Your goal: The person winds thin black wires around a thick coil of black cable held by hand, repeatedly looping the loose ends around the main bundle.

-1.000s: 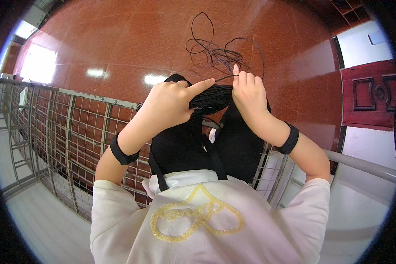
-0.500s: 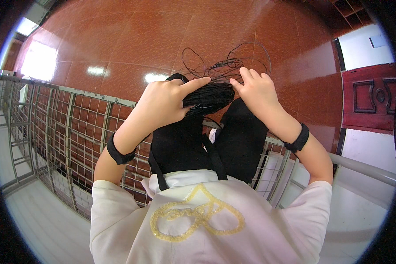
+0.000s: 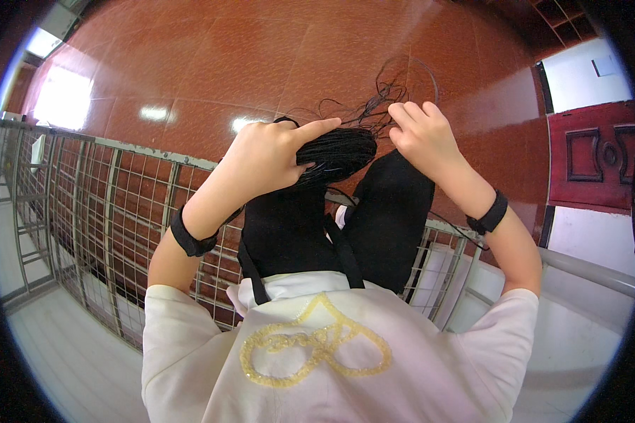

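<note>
A thick wound bundle of thin black cord (image 3: pixel 339 154) lies over my black-trousered legs. My left hand (image 3: pixel 264 156) is closed around its left end, with the index finger stretched along the top and the thumb below. To the right of the bundle, my right hand (image 3: pixel 427 137) has its fingers curled in a pinch around loose strands of the cord. A tangle of loose cord loops (image 3: pixel 384 95) spreads beyond both hands, over the floor. Where exactly the strands pass between the right fingers is hard to make out.
Black bands circle both my wrists. A metal wire-mesh rack (image 3: pixel 113 211) runs along the left and beneath me. A grey rail (image 3: pixel 593 271) is at the right. Glossy red-brown tiled floor (image 3: pixel 212 63) stretches ahead, and a dark red door (image 3: pixel 593 156) stands at far right.
My right hand has moved right, away from the bundle, and its fingers have curled in. The loose loops have shifted and drawn out with it. My left hand has hardly moved.
</note>
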`<state>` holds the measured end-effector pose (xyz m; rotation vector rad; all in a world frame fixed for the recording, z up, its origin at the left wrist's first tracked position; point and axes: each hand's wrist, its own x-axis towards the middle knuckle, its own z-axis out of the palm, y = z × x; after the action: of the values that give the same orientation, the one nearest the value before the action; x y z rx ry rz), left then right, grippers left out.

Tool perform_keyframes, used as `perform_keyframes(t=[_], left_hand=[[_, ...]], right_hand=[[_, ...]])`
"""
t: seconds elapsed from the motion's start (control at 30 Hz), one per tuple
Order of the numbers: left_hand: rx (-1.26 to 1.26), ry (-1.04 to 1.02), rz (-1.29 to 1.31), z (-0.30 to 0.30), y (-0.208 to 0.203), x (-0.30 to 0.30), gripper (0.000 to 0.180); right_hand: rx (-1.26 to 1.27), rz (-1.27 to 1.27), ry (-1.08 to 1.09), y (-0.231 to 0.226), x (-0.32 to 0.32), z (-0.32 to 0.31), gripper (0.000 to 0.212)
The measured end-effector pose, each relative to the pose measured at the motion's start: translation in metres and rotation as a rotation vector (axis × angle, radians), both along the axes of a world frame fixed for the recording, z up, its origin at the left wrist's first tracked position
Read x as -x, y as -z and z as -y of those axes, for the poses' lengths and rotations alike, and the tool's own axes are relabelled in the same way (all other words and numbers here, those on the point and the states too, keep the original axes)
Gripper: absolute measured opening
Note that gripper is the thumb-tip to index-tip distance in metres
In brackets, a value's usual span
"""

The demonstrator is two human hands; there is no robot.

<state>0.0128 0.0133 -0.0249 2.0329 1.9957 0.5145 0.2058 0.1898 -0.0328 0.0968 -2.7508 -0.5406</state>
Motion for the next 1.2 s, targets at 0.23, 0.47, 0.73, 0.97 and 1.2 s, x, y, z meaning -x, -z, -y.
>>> perform_keyframes(t=[0.23, 0.47, 0.73, 0.97, 1.2], left_hand=[[-0.001, 0.007, -0.004, -0.001, -0.002, -0.003, 0.061], [0.002, -0.055, 0.043, 0.005, 0.005, 0.009, 0.06], [-0.111, -0.045, 0.108, 0.003, 0.002, 0.017, 0.056], [-0.099, -0.051, 0.107, 0.003, 0.001, 0.014, 0.058], [0.056, -0.113, 0.175, 0.009, -0.007, 0.013, 0.058]], right_hand=[[0.011, -0.048, -0.11, 0.01, -0.001, -0.025, 0.011], [0.309, -0.195, -0.12, 0.016, -0.009, -0.004, 0.006], [1.77, -0.317, 0.456, 0.067, -0.014, 0.016, 0.039], [1.685, -0.307, 0.474, 0.071, 0.017, 0.013, 0.038], [1.678, -0.159, 0.334, 0.057, 0.011, -0.003, 0.025]])
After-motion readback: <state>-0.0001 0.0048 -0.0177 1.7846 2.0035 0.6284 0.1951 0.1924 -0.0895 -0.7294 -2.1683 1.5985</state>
